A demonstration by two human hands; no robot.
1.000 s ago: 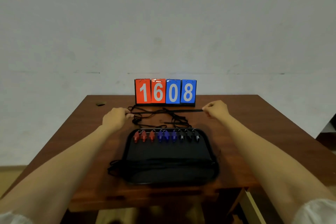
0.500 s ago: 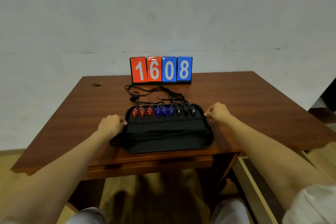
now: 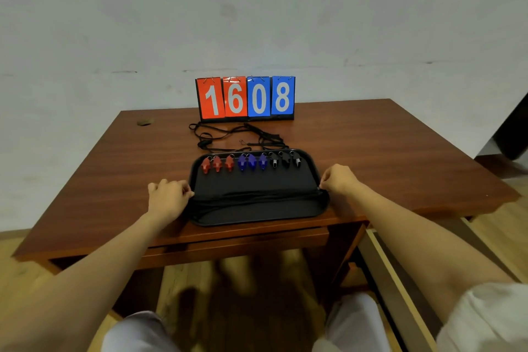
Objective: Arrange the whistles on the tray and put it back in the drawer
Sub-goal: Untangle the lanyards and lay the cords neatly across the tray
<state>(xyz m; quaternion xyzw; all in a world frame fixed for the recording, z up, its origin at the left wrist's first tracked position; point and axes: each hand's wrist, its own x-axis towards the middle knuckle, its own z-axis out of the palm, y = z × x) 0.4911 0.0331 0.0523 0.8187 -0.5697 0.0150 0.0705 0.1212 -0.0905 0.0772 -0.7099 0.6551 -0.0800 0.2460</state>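
Both hands (image 3: 168,194) (image 3: 338,178) grip opposite ends of the tray (image 3: 257,211).

A black rectangular tray (image 3: 257,214) is sitting at the brown wooden table's (image 3: 385,151) near edge, nine plastic whistles (image 3: 251,162) lying along its far side; tangled black cords (image 3: 228,137) are lying behind it, before the four-digit flip scoreboard (image 3: 245,97).

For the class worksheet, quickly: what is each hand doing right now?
Left hand: closed, pinching the lanyards at the tray's left edge.
Right hand: closed, pinching the same lanyards at the right edge.
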